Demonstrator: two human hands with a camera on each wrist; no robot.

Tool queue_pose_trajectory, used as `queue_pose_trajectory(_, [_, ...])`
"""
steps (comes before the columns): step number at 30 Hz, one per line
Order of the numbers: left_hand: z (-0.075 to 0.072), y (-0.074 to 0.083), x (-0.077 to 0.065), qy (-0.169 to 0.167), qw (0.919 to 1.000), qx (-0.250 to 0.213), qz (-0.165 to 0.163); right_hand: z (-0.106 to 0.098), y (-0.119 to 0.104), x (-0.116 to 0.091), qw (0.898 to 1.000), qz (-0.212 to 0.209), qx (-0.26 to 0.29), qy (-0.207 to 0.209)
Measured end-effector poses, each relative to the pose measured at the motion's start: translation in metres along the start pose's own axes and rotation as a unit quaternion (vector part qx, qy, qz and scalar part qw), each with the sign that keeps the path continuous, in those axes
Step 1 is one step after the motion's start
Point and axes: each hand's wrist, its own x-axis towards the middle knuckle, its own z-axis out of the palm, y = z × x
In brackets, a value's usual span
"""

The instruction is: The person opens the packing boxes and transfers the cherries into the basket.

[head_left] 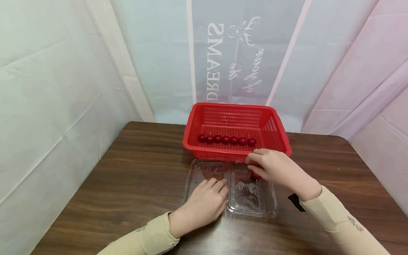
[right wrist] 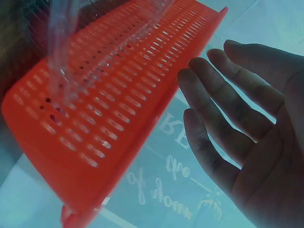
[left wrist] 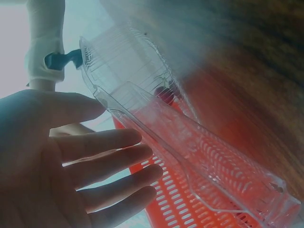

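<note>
A clear plastic clamshell box lies unfolded on the table in front of a red basket. One dark red cherry is in its right half, partly hidden behind my right hand; its stem shows in the left wrist view. That hand hovers over the box's far right corner, fingers spread and loosely bent around nothing in the right wrist view. My left hand is at the box's middle fold, over the left half, its fingers relaxed and holding nothing. Several cherries with stems line up inside the basket.
The brown wooden table extends to both sides of the box. Behind the basket hangs a pale cloth with mirrored lettering, and white cloth walls stand left and right. A black strap shows at my right wrist.
</note>
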Motion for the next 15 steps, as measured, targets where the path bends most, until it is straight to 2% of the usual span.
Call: queue_pose_trajectory(15, [-0.001, 0.0, 0.0, 0.001, 1.0, 0.005, 0.001, 0.027, 0.011, -0.022, 1.0, 0.015, 0.017, -0.005])
